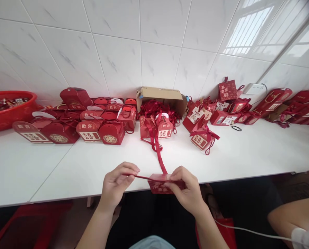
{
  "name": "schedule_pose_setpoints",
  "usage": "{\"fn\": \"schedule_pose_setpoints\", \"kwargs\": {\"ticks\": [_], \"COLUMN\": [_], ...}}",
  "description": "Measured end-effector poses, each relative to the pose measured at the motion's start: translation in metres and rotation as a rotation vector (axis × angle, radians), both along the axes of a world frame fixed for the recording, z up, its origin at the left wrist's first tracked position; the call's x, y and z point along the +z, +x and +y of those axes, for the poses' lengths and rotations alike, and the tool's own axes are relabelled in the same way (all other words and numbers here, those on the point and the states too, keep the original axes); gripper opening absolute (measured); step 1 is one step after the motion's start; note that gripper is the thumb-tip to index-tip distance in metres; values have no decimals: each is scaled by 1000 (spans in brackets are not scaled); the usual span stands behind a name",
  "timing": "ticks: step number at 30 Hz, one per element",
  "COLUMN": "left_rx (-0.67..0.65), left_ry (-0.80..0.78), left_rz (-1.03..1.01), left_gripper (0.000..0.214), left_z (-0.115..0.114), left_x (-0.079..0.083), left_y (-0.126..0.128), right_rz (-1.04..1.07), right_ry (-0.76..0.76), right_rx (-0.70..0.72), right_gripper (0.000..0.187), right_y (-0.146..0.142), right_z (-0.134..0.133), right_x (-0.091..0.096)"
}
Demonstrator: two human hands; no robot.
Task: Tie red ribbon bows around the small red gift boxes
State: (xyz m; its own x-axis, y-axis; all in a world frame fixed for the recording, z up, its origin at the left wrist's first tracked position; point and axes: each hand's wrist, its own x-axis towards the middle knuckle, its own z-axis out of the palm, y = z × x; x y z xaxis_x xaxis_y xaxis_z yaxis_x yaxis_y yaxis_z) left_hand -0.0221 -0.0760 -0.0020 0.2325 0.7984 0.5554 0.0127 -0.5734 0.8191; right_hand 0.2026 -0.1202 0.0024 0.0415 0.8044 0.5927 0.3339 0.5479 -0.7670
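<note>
My left hand [117, 185] and my right hand [187, 188] are at the front edge of the white table [247, 152]. Between them is a small red gift box [161, 183] with gold print. My right hand grips the box's right side. The fingers of my left hand pinch a thin red ribbon [141, 177] that runs into the box. Another length of red ribbon [160, 152] trails up the table from the box toward two red boxes [156, 127].
Many red gift boxes [92, 121] line the back of the table against the tiled wall. An open cardboard carton [161, 97] holds red ribbons. A red basin [9, 107] sits at far left. A person's arm [291, 216] shows at lower right.
</note>
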Motion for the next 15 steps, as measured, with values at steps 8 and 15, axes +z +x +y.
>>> {"fn": "schedule_pose_setpoints", "kwargs": {"ticks": [8,15], "left_rx": [35,-299], "left_ry": [-118,-410], "left_rz": [-100,141], "left_gripper": [24,19], "left_z": [-2,2], "left_x": [46,43], "left_y": [30,29], "right_rz": [-40,-66], "right_ry": [62,61], "right_rx": [164,141], "right_gripper": [21,21], "right_y": [-7,0], "right_z": [-7,-7], "right_x": [0,-2]}}
